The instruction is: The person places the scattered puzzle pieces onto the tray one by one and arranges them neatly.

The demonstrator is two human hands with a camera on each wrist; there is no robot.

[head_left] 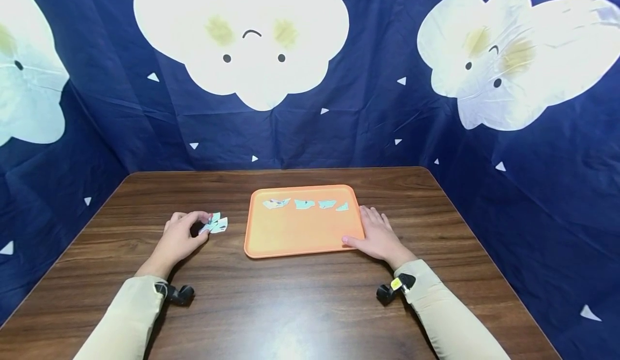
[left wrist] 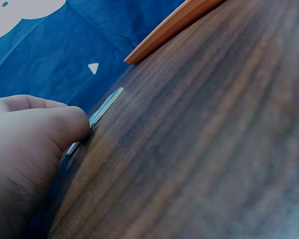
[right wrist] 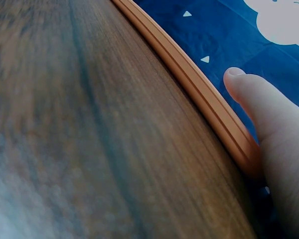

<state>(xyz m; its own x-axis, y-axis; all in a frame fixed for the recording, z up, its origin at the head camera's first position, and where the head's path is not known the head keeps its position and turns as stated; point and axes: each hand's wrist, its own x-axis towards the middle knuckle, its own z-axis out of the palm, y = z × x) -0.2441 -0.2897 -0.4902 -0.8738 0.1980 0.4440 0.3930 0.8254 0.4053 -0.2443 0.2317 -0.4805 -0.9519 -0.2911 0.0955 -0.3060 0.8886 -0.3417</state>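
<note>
At the left of the table, my left hand (head_left: pixel 183 236) has its thumb and index finger curled round a pale blue, printed flat piece (head_left: pixel 210 225) with irregular edges. Another such piece (head_left: pixel 220 225) lies against it, just past the fingertips. In the left wrist view the thumb (left wrist: pixel 72 127) hides part of the pieces. My right hand (head_left: pixel 380 236) rests against the right side of an orange tray (head_left: pixel 295 241), fingers stretched along its outer edge. Its thumb (right wrist: pixel 256 94) reaches over the rim near the front corner.
Along the tray's far side lie several more pale blue pieces (head_left: pixel 304 204), spaced out in a row. The tray sits on a wood-grain table (head_left: pixel 290 306). A dark blue curtain (head_left: pixel 378 128) with white clouds hangs behind the table and at both sides.
</note>
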